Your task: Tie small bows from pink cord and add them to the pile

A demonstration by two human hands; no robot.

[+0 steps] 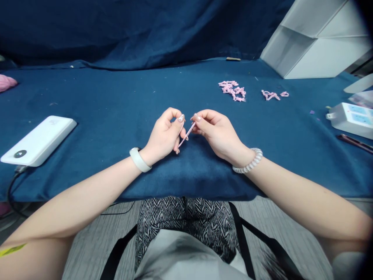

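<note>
Near the front of the blue cloth-covered table, a short pink strand of yarn [187, 135] stretches at a slant between my two hands. My left hand [169, 132] pinches it between thumb and fingertips, with the lower end by its curled fingers. My right hand [217, 134] grips the upper end between thumb and index finger. The fingertips of both hands are close together but apart. Several small knotted pink yarn pieces [233, 90] lie beyond my right hand, with a smaller group [270, 95] to their right.
On the left are a white power bank [40, 140] with a cable and a pink yarn ball [7, 83]. A white box [352, 118] and a dark pen-like tool [355, 143] lie at the right. Light grey bins [320, 54] stand at the back right.
</note>
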